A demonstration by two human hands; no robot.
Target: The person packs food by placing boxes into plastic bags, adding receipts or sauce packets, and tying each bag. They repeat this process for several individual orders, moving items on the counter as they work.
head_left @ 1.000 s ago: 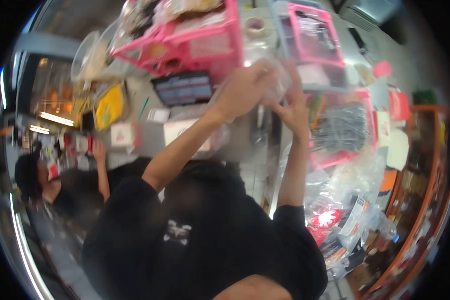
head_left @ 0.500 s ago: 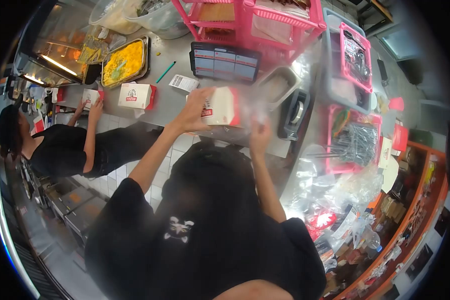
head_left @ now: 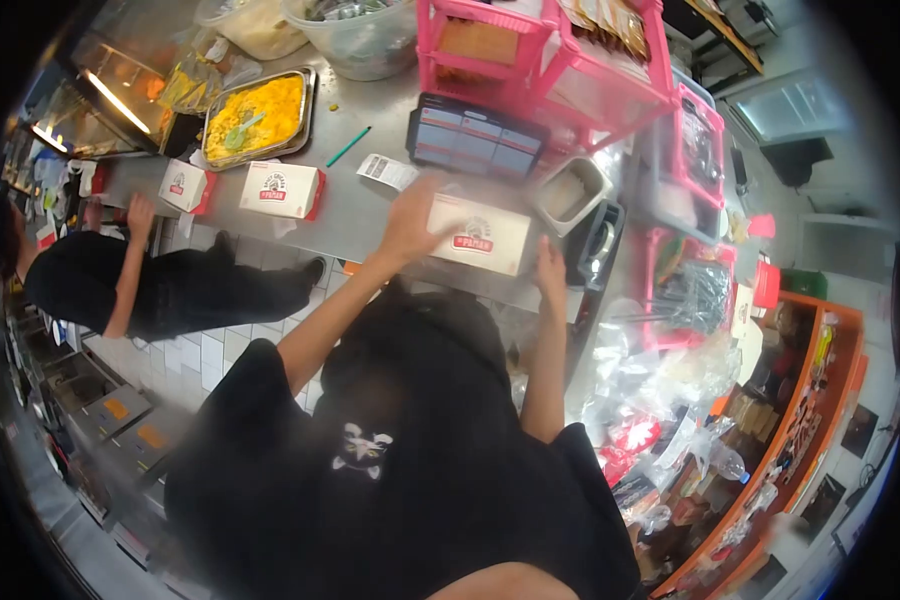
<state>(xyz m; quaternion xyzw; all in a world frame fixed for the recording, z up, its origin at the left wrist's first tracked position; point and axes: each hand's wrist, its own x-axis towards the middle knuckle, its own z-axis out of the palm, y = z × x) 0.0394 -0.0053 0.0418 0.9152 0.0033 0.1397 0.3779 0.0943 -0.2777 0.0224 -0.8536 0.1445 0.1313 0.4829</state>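
Note:
A white and red cardboard food box with a printed logo lies near the counter's front edge. My left hand grips its left end, thumb across the front face. Beside the box's right end is my right hand, its fingers drawn together; what they hold, if anything, I cannot make out. A faint clear sheen, perhaps plastic film, shows along the box's upper edge. Just behind the box are a tablet and a white printed slip. A metal tray and a black tape dispenser stand to its right.
Two more boxes, one nearer and one farther left, stand on the counter. Behind them are a tray of yellow food and a green pen. Pink racks rise at the back. A co-worker stands at left.
The held box has turned, so its printed long side now faces me. My right hand has moved right and lower. The co-worker's hands have let go of the far-left box.

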